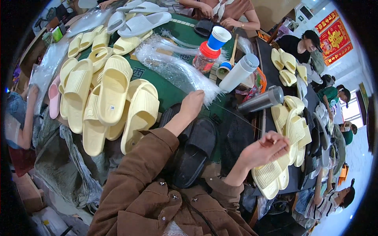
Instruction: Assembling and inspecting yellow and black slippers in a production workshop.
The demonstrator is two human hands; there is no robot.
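Note:
At the near end of a bundle of clear plastic strands point(167, 65), my left hand point(190, 105) is closed, its fingertips pinched on the strands. My right hand point(264, 150) is raised to the right, fingers curled together; whatever they hold is too fine to make out. A faint thin line runs across the gap between the hands. Below them, a black slide sandal point(195, 151) lies close to my body. Its dark mate point(170, 114) is partly covered by my left forearm.
Cream slide sandals point(114, 90) pile up on the left, with more cream sandals point(293, 126) on the right-hand bench. A white tumbler point(239, 72), a steel flask point(262, 100) and a red-lidded jar point(206, 58) stand beyond my hands. Other people work around the green table point(173, 84).

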